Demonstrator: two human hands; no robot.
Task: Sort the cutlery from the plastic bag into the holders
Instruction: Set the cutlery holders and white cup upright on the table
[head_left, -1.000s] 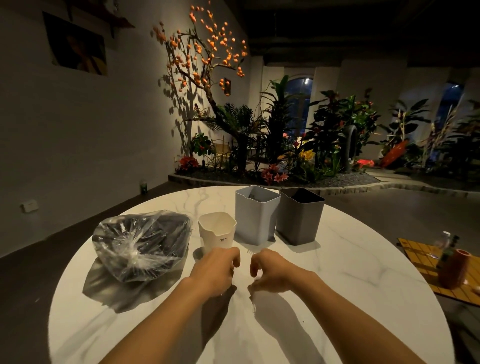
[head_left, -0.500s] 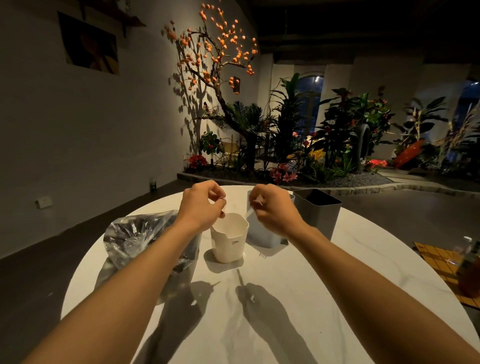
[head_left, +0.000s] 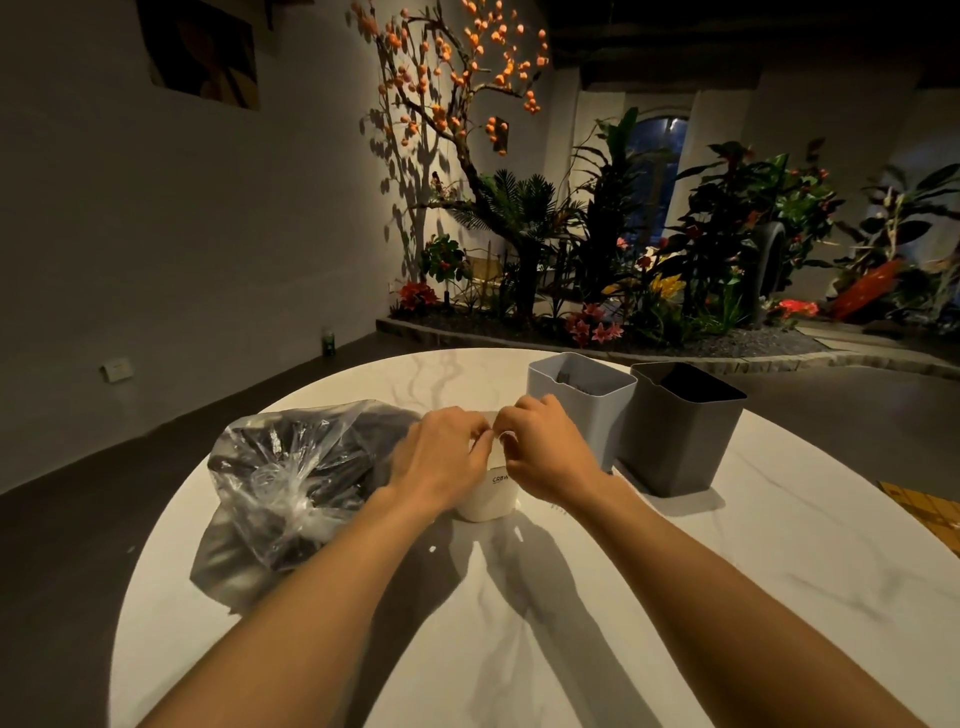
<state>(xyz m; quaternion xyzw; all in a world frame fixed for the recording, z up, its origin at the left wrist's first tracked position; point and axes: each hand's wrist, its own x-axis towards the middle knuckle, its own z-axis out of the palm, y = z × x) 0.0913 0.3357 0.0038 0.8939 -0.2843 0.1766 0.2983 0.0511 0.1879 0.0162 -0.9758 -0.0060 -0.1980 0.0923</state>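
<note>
Lowered since before, left hand (head_left: 441, 452) and right hand (head_left: 540, 447) — fingers curled — hover over upright white holder (head_left: 488, 499).

white holder (head_left: 488, 496): top hidden by hands | bag (head_left: 291, 467) contents: unclear

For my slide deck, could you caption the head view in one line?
Both hands, left and right, meet over the white holder, beside the plastic bag.

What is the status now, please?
Both hands, left hand and right hand, over white cup, fingers curled; held item unclear. Plastic bag still tied. Nothing blocking the holders.
</note>
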